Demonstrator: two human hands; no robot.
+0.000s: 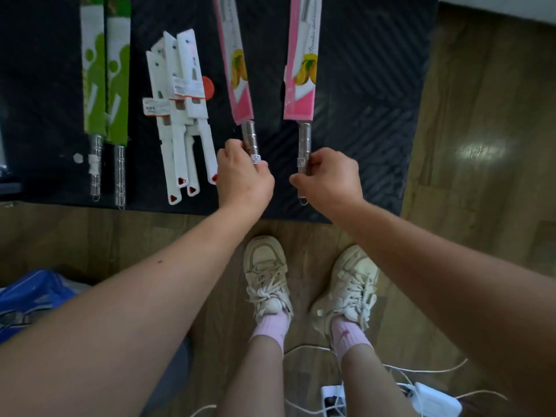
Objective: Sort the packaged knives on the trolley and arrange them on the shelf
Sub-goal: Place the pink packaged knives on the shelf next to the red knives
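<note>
Two knives in pink sleeves lie on a black surface (361, 115). My left hand (243, 176) grips the steel handle of the left pink-sleeved knife (237, 70). My right hand (329, 176) pinches the steel handle of the right pink-sleeved knife (302, 70). To the left lie three white packaged knives (180, 115) fanned together, with red triangles at their handle ends. Further left, two knives in green-and-white sleeves (105, 85) lie side by side with steel handles pointing toward me.
The black surface's near edge (210, 210) runs just past my wrists. Below it is wood floor with my two feet in pale sneakers (310, 284). A blue bag (30, 299) sits at the left. White cables and a power strip (427, 398) lie on the floor.
</note>
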